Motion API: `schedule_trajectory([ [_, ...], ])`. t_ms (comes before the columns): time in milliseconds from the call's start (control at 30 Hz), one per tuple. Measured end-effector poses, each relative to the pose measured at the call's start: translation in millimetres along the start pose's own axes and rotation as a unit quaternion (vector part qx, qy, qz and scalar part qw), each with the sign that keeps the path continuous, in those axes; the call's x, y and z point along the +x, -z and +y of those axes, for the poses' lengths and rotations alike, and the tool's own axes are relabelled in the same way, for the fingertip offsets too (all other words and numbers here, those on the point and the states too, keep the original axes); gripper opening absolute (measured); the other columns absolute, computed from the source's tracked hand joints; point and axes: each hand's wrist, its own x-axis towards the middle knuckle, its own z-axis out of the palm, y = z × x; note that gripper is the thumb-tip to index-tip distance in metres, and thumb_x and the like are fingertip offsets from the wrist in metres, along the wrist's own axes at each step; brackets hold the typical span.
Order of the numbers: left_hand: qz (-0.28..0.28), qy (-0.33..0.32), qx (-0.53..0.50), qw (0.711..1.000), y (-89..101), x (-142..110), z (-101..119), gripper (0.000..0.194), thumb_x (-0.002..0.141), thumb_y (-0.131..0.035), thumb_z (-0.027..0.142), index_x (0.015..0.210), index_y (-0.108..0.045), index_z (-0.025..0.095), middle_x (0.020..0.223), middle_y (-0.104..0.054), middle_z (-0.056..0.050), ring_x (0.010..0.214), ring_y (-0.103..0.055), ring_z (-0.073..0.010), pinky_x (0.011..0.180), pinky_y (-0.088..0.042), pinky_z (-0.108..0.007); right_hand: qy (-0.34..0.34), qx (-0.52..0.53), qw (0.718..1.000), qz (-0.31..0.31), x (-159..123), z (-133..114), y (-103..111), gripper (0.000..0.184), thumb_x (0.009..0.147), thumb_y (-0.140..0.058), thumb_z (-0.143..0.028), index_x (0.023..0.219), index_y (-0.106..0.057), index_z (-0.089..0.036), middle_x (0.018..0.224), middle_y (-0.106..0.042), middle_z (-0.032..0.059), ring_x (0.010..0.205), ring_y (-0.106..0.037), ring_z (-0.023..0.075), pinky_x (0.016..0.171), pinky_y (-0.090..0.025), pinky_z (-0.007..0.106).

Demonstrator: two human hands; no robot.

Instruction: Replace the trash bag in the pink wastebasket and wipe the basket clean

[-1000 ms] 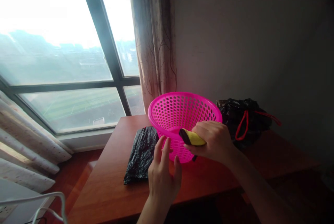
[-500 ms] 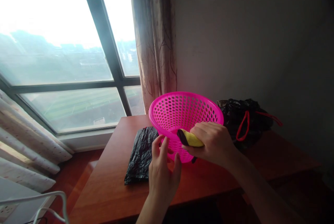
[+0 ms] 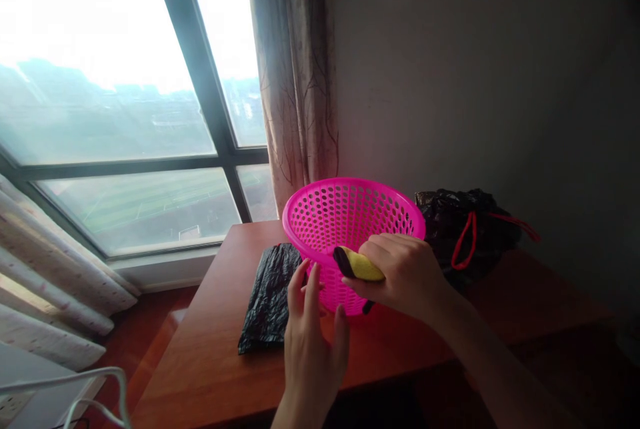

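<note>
The yellow cloth (image 3: 364,266), with its black end facing left, is gripped in the right hand (image 3: 406,272), whose fingers are closed firmly around it. The cloth is positioned at the near rim of the pink basket (image 3: 345,192); whether the rim is touched cannot be told. A small dark tip (image 3: 369,307) is seen below the right hand. The left hand (image 3: 311,345) is held partly open with nothing grasped; its fingers are raised beside the basket's near wall and its thumb is set apart. Contact with the wall cannot be confirmed. The basket is stood upright, mouth upward, on the worktop (image 3: 210,329). A flat black plastic bag (image 3: 270,299) is laid to its left. A bulkier black bag (image 3: 440,222), fitted with a red drawstring (image 3: 464,265), is placed to its right.
</note>
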Motion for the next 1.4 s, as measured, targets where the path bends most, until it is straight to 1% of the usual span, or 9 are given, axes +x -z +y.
schedule_trajectory([
  [100, 0.02, -0.025, 0.013, 0.999, -0.4, -5.9, 1.5, 0.055, 0.095, -0.052, 0.026, 0.148, -0.039, 0.025, 0.147, -0.042, -0.015, 0.108, -0.063, -0.0232, 0.083, -0.059, -0.038, -0.003, -0.003, 1.0, 0.003, 1.4, -2.1, 0.6, 0.036, 0.089, -0.06, -0.052, 0.074, -0.053, -0.02, 0.067, -0.057, -0.0009, 0.063, -0.052, 0.0143, 0.062, -0.026, 0.031],
  [200, 0.011, -0.055, 0.045, 0.997, -4.5, -7.1, -0.6, 0.052, 0.094, -0.052, 0.024, 0.146, -0.043, 0.025, 0.144, -0.045, -0.015, 0.11, -0.062, -0.0252, 0.087, -0.058, -0.04, -0.002, -0.005, 1.0, 0.005, 2.0, -3.2, 0.8, 0.038, 0.09, -0.059, -0.053, 0.073, -0.054, -0.019, 0.067, -0.057, -0.0007, 0.062, -0.051, 0.0141, 0.061, -0.026, 0.031],
  [400, -0.008, -0.062, 0.067, 0.996, -11.9, -1.5, -7.5, 0.053, 0.093, -0.053, 0.022, 0.145, -0.04, 0.023, 0.145, -0.044, -0.017, 0.109, -0.065, -0.0262, 0.079, -0.06, -0.037, 0.001, -0.007, 1.0, -0.005, 1.7, -3.5, 1.3, 0.044, 0.09, -0.058, -0.059, 0.072, -0.053, -0.019, 0.066, -0.057, -0.0002, 0.061, -0.05, 0.014, 0.061, -0.026, 0.031],
  [700, -0.014, -0.083, 0.06, 0.995, -2.1, 12.6, -9.1, 0.036, 0.09, -0.055, 0.021, 0.126, -0.051, 0.022, 0.13, -0.051, -0.013, 0.105, -0.064, -0.0244, 0.081, -0.06, -0.038, 0.025, 0.054, 0.997, -0.041, -0.1, 9.2, 8.8, 0.041, 0.088, -0.062, -0.057, 0.076, -0.054, -0.019, 0.071, -0.059, 0.0, 0.064, -0.052, 0.0143, 0.062, -0.03, 0.029],
  [833, -0.02, -0.087, 0.059, 0.994, 1.8, 22.6, -21.2, 0.032, 0.091, -0.055, 0.021, 0.122, -0.052, 0.022, 0.126, -0.053, -0.011, 0.101, -0.064, -0.0223, 0.079, -0.059, -0.036, 0.035, 0.067, 0.996, -0.052, -2.7, 20.6, 12.1, 0.034, 0.088, -0.065, -0.049, 0.078, -0.056, -0.019, 0.072, -0.06, 0.0004, 0.066, -0.054, 0.0148, 0.064, -0.033, 0.029],
  [1000, -0.013, -0.097, 0.015, 0.995, 8.6, 44.9, -49.1, 0.021, 0.094, -0.053, 0.022, 0.115, -0.056, 0.022, 0.123, -0.055, -0.009, 0.089, -0.065, -0.0165, 0.074, -0.058, -0.032, 0.049, 0.07, 0.995, -0.054, -7.0, 33.8, 17.7, 0.03, 0.087, -0.067, -0.046, 0.08, -0.058, -0.019, 0.073, -0.062, 0.0014, 0.067, -0.055, 0.0153, 0.065, -0.037, 0.029],
  [1133, -0.012, -0.112, -0.036, 0.993, 6.2, 57.4, -63.9, 0.022, 0.094, -0.053, 0.021, 0.115, -0.057, 0.022, 0.125, -0.055, -0.008, 0.095, -0.064, -0.016, 0.075, -0.058, -0.029, 0.051, 0.071, 0.995, -0.054, -9.3, 38.3, 19.4, 0.03, 0.087, -0.066, -0.048, 0.081, -0.059, -0.019, 0.075, -0.063, 0.0025, 0.069, -0.056, 0.0162, 0.066, -0.038, 0.029],
  [1233, 0.009, -0.102, -0.069, 0.992, -0.7, 53.3, -64.5, 0.027, 0.093, -0.055, 0.022, 0.121, -0.055, 0.022, 0.133, -0.05, -0.011, 0.099, -0.063, -0.0167, 0.074, -0.059, -0.029, 0.05, 0.064, 0.995, -0.053, -9.5, 36.7, 18.7, 0.028, 0.089, -0.064, -0.046, 0.083, -0.059, -0.019, 0.075, -0.063, 0.0029, 0.069, -0.057, 0.0166, 0.066, -0.039, 0.03],
  [1400, 0.066, -0.087, -0.089, 0.99, -7.6, 28.9, -53.1, 0.034, 0.093, -0.054, 0.018, 0.126, -0.053, 0.021, 0.135, -0.049, -0.013, 0.107, -0.059, -0.0199, 0.076, -0.059, -0.031, 0.05, 0.055, 0.996, -0.051, -9.2, 32.8, 17.6, 0.027, 0.089, -0.064, -0.045, 0.084, -0.059, -0.019, 0.075, -0.063, 0.0038, 0.068, -0.057, 0.0172, 0.065, -0.038, 0.03],
])
